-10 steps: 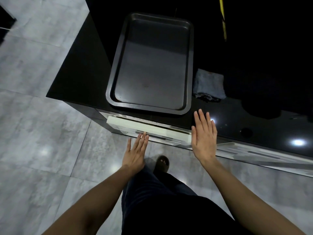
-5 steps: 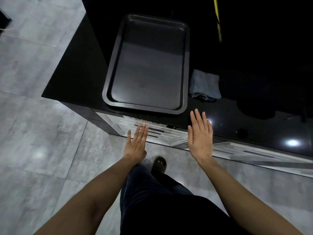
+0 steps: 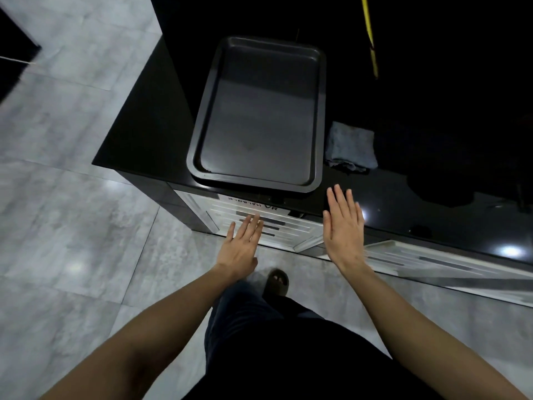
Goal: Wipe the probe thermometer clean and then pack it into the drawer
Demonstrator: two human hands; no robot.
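The white drawer front [image 3: 288,223] under the black countertop [image 3: 403,209] sits flush and closed. My left hand [image 3: 240,245] is flat and empty, fingers together, just in front of the drawer front. My right hand [image 3: 343,229] hovers flat and empty over the counter's front edge. A folded grey cloth [image 3: 350,147] lies on the counter to the right of a dark baking tray [image 3: 318,116]. No probe thermometer shows anywhere in view.
The baking tray sits empty near the counter's left end. A second bank of white drawers [image 3: 432,261] runs to the right. A yellow strip [image 3: 370,36] hangs at the back. Grey tiled floor [image 3: 72,226] lies left; my sandalled foot [image 3: 278,281] stands below the drawer.
The drawer, sticking out a second ago, has slid in flush with the cabinet. Both hands stay flat in front of it, nearly still.
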